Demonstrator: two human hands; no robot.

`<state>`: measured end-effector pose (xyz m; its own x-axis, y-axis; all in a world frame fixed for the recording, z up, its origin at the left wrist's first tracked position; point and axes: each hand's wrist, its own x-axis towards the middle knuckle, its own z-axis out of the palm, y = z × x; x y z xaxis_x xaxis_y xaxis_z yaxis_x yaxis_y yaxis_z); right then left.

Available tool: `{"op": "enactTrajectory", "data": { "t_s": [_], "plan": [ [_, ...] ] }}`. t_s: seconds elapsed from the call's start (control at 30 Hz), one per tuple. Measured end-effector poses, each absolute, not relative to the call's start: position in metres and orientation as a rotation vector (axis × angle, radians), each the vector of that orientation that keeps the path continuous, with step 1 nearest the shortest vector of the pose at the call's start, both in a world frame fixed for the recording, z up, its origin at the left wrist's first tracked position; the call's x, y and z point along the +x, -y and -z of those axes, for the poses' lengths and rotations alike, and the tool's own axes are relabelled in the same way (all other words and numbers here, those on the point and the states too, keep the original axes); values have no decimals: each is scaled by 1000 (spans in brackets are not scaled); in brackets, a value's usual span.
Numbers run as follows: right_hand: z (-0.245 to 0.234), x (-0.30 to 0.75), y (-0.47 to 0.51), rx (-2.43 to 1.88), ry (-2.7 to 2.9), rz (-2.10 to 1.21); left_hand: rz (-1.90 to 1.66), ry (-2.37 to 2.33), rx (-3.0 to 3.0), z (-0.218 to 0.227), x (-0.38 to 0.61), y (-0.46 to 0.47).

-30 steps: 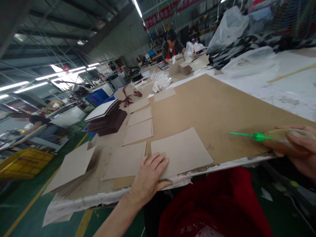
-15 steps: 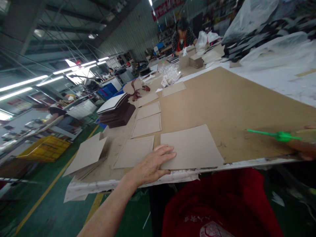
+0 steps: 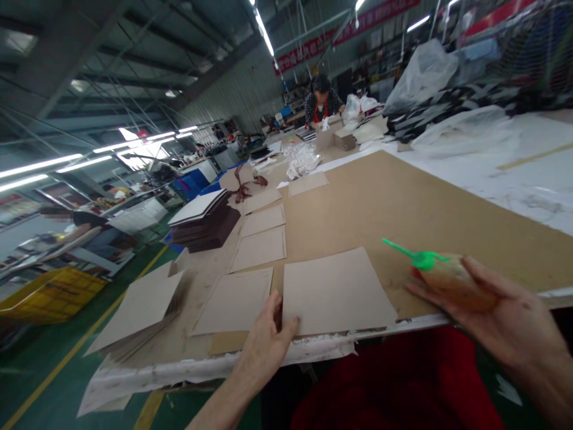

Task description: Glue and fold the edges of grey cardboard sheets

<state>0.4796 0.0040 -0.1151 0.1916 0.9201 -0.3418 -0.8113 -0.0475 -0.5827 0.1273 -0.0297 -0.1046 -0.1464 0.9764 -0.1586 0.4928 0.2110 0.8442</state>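
My left hand (image 3: 266,340) grips the near left corner of a grey cardboard sheet (image 3: 335,289) that lies at the front edge of the brown work board (image 3: 403,203). My right hand (image 3: 501,310) holds a glue bottle (image 3: 443,272) with a long green nozzle, its tip pointing left just right of that sheet. Another grey sheet (image 3: 235,300) lies directly left of it, and more sheets (image 3: 259,248) run in a row toward the far end.
A stack of grey boards (image 3: 138,307) sits at the table's left corner. A dark pile of boards (image 3: 203,221) lies farther back. Crumpled plastic (image 3: 302,160) and boxes (image 3: 342,137) are near a person at the far end. A yellow crate (image 3: 49,292) stands on the floor.
My left hand slid from flat on the sheet to gripping its near left corner. My right hand brought the glue bottle in leftward, closer to the sheet.
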Motion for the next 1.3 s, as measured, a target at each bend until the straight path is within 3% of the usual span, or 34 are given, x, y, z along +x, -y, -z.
{"op": "enactTrajectory", "data": {
  "t_s": [0.4,0.63,0.93,1.1,1.3],
  "plan": [
    [121,449,-29,-832,676,-1480,-751,-1748,1375,94,138,3],
    [128,449,-37,-831,569,-1442,-720,-1759,1075,79,151,5],
    [134,459,-43,-830,333,-1510,-780,-1373,622,70,152,-7],
    [128,464,-33,-697,278,-1601,-976,-1260,607,74,155,0],
    [113,502,-20,-703,-38,-1305,-1181,-1112,796,84,154,16]
  ]
}}
